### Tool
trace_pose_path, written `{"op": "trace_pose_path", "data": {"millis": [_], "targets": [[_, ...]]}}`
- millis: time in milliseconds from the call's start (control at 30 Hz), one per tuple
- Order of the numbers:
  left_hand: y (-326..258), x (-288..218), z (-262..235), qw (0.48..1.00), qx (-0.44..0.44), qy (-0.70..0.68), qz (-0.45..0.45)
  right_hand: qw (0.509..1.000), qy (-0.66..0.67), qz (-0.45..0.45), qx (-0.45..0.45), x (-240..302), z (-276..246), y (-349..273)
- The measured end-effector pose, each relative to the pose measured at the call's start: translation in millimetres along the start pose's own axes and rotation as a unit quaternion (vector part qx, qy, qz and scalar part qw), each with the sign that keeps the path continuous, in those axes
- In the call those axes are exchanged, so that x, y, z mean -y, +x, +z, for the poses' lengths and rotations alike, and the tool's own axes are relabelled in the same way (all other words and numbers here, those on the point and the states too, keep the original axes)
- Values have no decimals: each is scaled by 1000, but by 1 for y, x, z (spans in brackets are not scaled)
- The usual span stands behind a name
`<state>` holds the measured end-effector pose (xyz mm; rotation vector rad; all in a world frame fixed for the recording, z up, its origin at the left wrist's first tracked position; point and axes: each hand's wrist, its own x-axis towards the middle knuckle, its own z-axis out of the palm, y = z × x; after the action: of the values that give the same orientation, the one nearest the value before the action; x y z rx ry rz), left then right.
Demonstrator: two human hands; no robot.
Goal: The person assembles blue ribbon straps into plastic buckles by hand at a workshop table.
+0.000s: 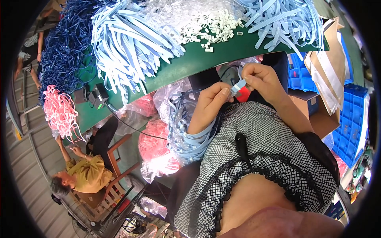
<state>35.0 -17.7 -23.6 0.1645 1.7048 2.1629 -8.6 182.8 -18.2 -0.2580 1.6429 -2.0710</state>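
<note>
In front of my body, my left hand (pixel 211 102) pinches a light blue strap (pixel 240 84) by a small pale buckle on it. My right hand (pixel 262 81) grips the same strap a little farther up, fingertips closed on its end. Just below the strap, a red object (pixel 243 95) shows between my hands. A bundle of grey-blue straps (pixel 186 139) hangs around and beside my left forearm. Beyond my hands, a large heap of light blue ribbed straps (pixel 127 47) lies on the green table (pixel 190 67), with small white buckles (pixel 216 25) scattered to its right.
More light blue straps (pixel 281 23) lie at the far right. Dark blue cords (pixel 65 47) and pink straps (pixel 59 111) hang at the left. Blue crates (pixel 349 123) and a cardboard box (pixel 323 115) stand right. A person in a yellow top (pixel 91 174) sits left, handling pink straps.
</note>
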Motion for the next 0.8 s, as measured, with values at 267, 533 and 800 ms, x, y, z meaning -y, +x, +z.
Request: {"op": "trace_pose_path", "data": {"millis": [267,533,800], "targets": [[-4,-1,0,999,-29,-23,8,899,-351,-258,45,18,8,13],[-7,5,-9,987,-4,-157,22,941,-261,-179,117,22,14,25],[-18,14,-23,978,72,-197,10,885,-367,-257,131,46,3,73]]}}
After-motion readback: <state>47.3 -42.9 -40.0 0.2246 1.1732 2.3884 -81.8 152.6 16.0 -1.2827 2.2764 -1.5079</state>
